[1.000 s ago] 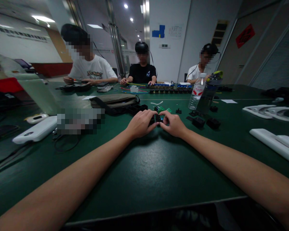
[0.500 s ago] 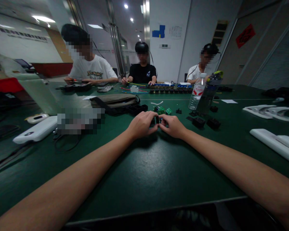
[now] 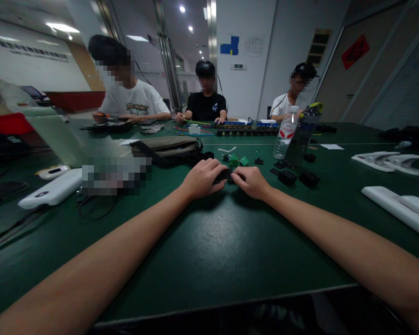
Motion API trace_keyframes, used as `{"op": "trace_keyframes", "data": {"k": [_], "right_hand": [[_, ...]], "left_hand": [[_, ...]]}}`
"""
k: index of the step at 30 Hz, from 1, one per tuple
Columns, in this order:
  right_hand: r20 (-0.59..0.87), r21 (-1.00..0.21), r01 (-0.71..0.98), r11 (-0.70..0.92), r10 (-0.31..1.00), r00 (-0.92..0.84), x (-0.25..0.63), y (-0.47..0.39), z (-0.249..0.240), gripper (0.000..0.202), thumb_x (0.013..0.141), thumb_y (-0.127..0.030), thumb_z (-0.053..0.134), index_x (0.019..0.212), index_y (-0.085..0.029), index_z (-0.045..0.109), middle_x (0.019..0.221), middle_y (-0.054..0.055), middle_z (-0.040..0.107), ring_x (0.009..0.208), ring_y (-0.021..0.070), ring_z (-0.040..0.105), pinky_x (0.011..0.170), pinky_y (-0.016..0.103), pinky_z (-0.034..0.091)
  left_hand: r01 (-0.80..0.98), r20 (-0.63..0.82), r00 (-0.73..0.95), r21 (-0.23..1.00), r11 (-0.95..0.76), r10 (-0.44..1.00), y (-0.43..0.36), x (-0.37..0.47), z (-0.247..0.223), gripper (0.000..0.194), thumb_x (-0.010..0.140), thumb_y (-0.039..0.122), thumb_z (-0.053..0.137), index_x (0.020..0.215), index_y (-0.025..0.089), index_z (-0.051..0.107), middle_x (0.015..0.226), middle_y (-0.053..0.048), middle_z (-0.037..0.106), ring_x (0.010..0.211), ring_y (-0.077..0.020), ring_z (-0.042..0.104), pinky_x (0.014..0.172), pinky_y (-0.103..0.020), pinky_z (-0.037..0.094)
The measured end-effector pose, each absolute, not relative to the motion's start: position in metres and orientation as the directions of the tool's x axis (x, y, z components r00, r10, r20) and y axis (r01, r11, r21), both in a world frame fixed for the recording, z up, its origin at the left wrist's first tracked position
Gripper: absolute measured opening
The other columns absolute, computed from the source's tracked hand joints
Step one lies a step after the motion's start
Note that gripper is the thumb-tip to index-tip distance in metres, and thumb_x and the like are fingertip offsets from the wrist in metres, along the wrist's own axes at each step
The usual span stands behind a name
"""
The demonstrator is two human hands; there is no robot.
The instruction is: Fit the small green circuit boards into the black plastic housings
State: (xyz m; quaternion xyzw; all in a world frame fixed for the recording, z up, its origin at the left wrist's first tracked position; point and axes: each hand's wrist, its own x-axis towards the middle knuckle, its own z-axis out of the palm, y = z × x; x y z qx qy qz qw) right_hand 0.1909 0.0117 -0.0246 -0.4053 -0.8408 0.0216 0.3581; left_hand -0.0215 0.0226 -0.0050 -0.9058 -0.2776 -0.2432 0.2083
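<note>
Between my hands, just above the green table (image 3: 226,246), is a small black plastic housing (image 3: 224,176). My left hand (image 3: 204,179) is closed around it, thumb in front and fingers behind. My right hand (image 3: 250,182) pinches at the right end of the housing; its fingers are curled, and whether a small part sits between them is hidden. Right behind my hands lie several green circuit boards (image 3: 234,160) and a small black piece (image 3: 259,161). More black plastic housings (image 3: 287,177) rest to the right of my right hand.
A dark bag (image 3: 167,148) lies behind my left hand. A clear water bottle (image 3: 285,135) and a dark bottle (image 3: 305,135) stand at the back right. White plastic parts (image 3: 398,209) are on the right, a white device (image 3: 52,188) on the left. Three people sit across the table.
The black housing has turned between my hands, so its open frame no longer shows and a solid dark side does. My right fingers have closed in on its end.
</note>
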Motion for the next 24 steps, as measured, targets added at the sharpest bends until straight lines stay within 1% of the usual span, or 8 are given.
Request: {"op": "trace_keyframes", "data": {"k": [4,7,12,18,24], "right_hand": [[0.579,-0.403,0.648,0.646,0.729,-0.365,0.1903,0.0119,-0.0255,0.019,0.091,-0.028,0.053,0.078,-0.018,0.063,0.063,-0.001,0.058,0.057,0.0123,0.049,0.062,0.024,0.034],[0.579,-0.436,0.635,0.637,0.739,-0.344,0.1897,0.0115,-0.0252,0.016,0.09,-0.026,0.053,0.082,-0.018,0.064,0.063,-0.002,0.058,0.057,0.012,0.048,0.062,0.024,0.034],[0.581,-0.455,0.631,0.629,0.746,-0.325,0.1896,0.0115,-0.0246,0.018,0.09,-0.026,0.052,0.077,-0.018,0.062,0.062,-0.002,0.057,0.057,0.0121,0.048,0.062,0.024,0.035],[0.591,-0.502,0.614,0.609,0.76,-0.271,0.1912,0.0123,-0.0245,0.019,0.089,-0.027,0.05,0.074,-0.019,0.06,0.061,-0.002,0.055,0.058,0.0125,0.047,0.06,0.024,0.034],[0.589,-0.534,0.599,0.597,0.771,-0.243,0.192,0.0133,-0.0247,0.021,0.089,-0.027,0.05,0.072,-0.019,0.059,0.06,-0.003,0.055,0.059,0.0124,0.048,0.06,0.024,0.034]], "left_hand": [[0.595,0.559,0.735,-0.261,-0.76,0.383,0.023,-0.0219,-0.0049,0.033,0.093,0.035,0.051,0.117,0.014,0.061,0.102,-0.011,0.064,0.093,-0.0241,0.058,0.08,-0.037,0.046],[0.589,0.549,0.743,-0.266,-0.763,0.382,0.0232,-0.022,-0.0048,0.034,0.094,0.035,0.05,0.117,0.014,0.061,0.103,-0.012,0.064,0.094,-0.0243,0.057,0.08,-0.037,0.046],[0.593,0.547,0.74,-0.259,-0.763,0.39,0.0231,-0.0225,-0.0037,0.032,0.094,0.037,0.05,0.116,0.015,0.061,0.103,-0.011,0.064,0.093,-0.0242,0.057,0.08,-0.037,0.046],[0.602,0.549,0.732,-0.244,-0.76,0.403,0.0274,-0.0273,-0.0038,0.032,0.095,0.04,0.049,0.112,0.015,0.061,0.101,-0.011,0.063,0.092,-0.0246,0.057,0.08,-0.037,0.045],[0.599,0.538,0.737,-0.237,-0.765,0.41,0.0299,-0.0296,-0.005,0.032,0.096,0.04,0.048,0.112,0.014,0.06,0.101,-0.012,0.063,0.093,-0.0246,0.058,0.081,-0.037,0.045]]}}
